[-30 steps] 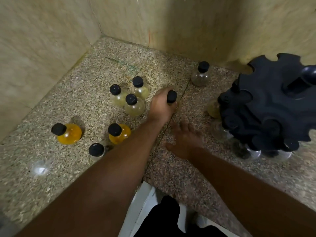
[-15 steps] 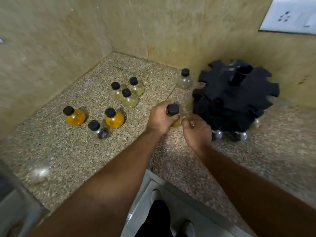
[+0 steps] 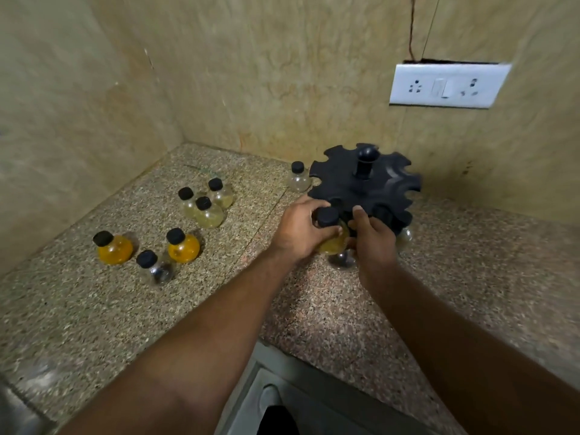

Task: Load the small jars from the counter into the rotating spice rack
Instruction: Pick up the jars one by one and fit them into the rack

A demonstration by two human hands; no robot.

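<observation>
Left hand (image 3: 299, 229) grips a yellow jar (image 3: 332, 240) at the black rack (image 3: 361, 186), right hand (image 3: 373, 238) steadying it with curled fingers; a few jars look racked, seven wait on the desk (image 3: 94, 309).

Black notched plastic rotating rack (image 3: 361, 186): both hands at its near edge; left hand (image 3: 298, 227) and right hand (image 3: 373, 237) grip black-capped yellow jar (image 3: 332, 237).

The light is dim, warm and even, with soft shadows under the jars left of the grip. Edges bend from the wide lens; the spice rack (image 3: 361, 189) looks slightly blurred.
</observation>
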